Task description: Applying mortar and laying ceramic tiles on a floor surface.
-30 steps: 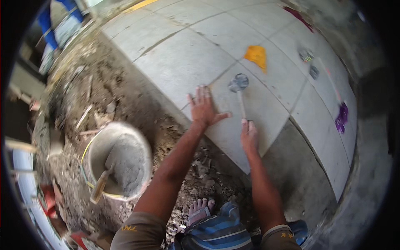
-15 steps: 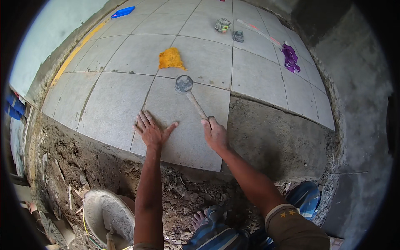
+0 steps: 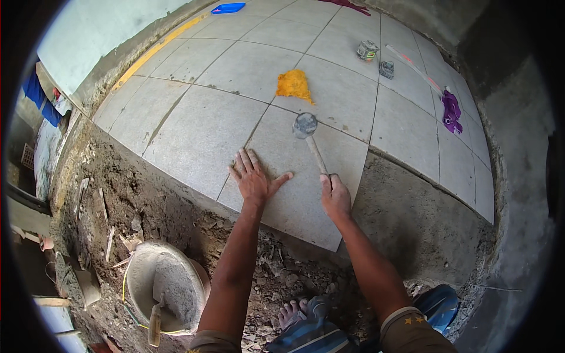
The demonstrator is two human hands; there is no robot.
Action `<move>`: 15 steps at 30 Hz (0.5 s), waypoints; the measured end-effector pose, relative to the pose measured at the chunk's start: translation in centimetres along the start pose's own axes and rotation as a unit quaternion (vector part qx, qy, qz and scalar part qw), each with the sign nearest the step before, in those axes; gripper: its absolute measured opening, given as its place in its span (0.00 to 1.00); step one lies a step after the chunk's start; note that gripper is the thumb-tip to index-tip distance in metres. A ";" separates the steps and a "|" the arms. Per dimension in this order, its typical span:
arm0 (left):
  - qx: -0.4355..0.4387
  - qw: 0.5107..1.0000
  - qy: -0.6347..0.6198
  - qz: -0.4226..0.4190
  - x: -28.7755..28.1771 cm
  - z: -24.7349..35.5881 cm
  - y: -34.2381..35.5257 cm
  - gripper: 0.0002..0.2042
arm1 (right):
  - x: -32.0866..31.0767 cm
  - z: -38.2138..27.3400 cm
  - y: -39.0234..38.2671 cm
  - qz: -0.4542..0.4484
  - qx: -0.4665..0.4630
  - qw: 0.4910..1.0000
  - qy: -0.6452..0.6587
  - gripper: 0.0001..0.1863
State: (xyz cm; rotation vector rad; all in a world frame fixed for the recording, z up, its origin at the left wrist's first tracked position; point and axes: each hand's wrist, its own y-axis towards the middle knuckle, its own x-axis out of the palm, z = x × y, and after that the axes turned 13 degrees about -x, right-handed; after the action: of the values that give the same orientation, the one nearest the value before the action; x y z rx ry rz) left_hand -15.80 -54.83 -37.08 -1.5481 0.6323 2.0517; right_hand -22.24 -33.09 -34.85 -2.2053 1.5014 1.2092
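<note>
My left hand (image 3: 254, 179) lies flat with fingers spread across the joint at the left side of a large grey floor tile (image 3: 306, 203). In my right hand (image 3: 336, 199) is the wooden handle of a rubber mallet (image 3: 305, 125). The mallet's round dark head, smeared with grey, is over the far part of the same tile; whether it touches the surface I cannot tell. Just beyond the mallet, an orange cloth (image 3: 293, 84) lies on the neighbouring tiles.
A bucket (image 3: 136, 276) with grey mortar and a wooden-handled trowel (image 3: 155, 323) stands on rubble at lower left. Bare mortar bed (image 3: 412, 217) lies right of the tile. Farther off are a boxy tool (image 3: 367, 50), a purple cloth (image 3: 451, 112) and a blue tray (image 3: 228, 8).
The view has swung left, so the floor and both hands appear farther right. My left hand stays flat on the tile, and my right still grips the mallet. More of the bucket shows.
</note>
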 end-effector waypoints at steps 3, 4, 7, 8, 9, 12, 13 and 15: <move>0.008 1.000 -0.009 -0.012 0.0 0.9 -0.1 0.72 | 0.2 1.3 -0.1 -0.011 0.006 0.998 -0.055 0.23; 0.007 1.000 -0.008 -0.004 0.2 1.1 0.0 0.72 | 0.3 1.8 -0.2 -0.016 0.005 0.997 -0.080 0.23; 0.024 1.000 0.002 0.002 1.1 1.3 0.0 0.72 | 0.2 3.1 -0.7 -0.014 0.023 0.997 -0.078 0.23; 0.020 1.000 0.019 0.002 1.3 1.5 0.0 0.72 | 0.2 3.6 -1.5 0.004 0.018 0.996 -0.084 0.23; 0.011 0.999 0.042 0.005 1.4 0.9 0.2 0.72 | 0.3 3.2 -2.5 0.011 0.030 0.996 -0.087 0.23; 0.016 0.998 0.057 0.008 0.9 0.6 0.2 0.71 | -1.9 1.7 -5.5 0.038 0.012 0.998 -0.038 0.20; 0.013 0.998 0.054 0.018 0.8 0.6 0.1 0.71 | -2.7 1.5 -6.6 0.042 0.019 0.998 -0.039 0.20; 0.023 0.998 0.046 0.020 0.6 0.9 -0.1 0.70 | -4.0 1.5 -8.2 0.075 0.005 0.997 0.016 0.19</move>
State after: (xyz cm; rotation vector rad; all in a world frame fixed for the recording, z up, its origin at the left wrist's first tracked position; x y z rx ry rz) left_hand -16.56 -54.15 -37.50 -1.6245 0.7455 1.9902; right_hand -16.59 -25.76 -34.99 -2.1495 1.7081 1.2107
